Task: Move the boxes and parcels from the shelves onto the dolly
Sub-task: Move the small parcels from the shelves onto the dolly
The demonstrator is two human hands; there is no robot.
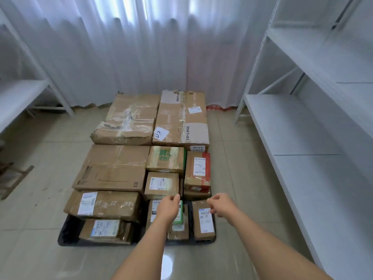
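Boxes and parcels lie packed on the dark dolly point(66, 235) that stands on the tiled floor point(40, 199) in front of the white curtain point(121, 47). The shelves on the right point(302, 128) and the shelves on the left point(20, 93) show no parcels on the boards that are in view, so I judge the loading is almost done, perhaps at the last placing or a final tidy.

The left hand point(167, 207) reaches over the near middle of the load. Its fingertips are at the near edge of a small labelled box point(161, 184), with the fingers bent; I cannot tell if they hold this box or only touch it. The right hand point(221, 205) hovers above a narrow parcel point(203, 221) at the near right corner. Its fingers are loosely curled and its grip is released, with nothing in it.

The next move, as I judge it, calls for pushing the small boxes close together, so that nothing hangs over the edge of the dolly, and then a look at the shelves for anything left.

The dolly has its long axis running away from the person toward the curtain. The TP-LINK box point(181, 118) at the far end lies with its long side along this same line, and the narrow parcel does too. The big flat carton point(113, 168) on the left lies across it.
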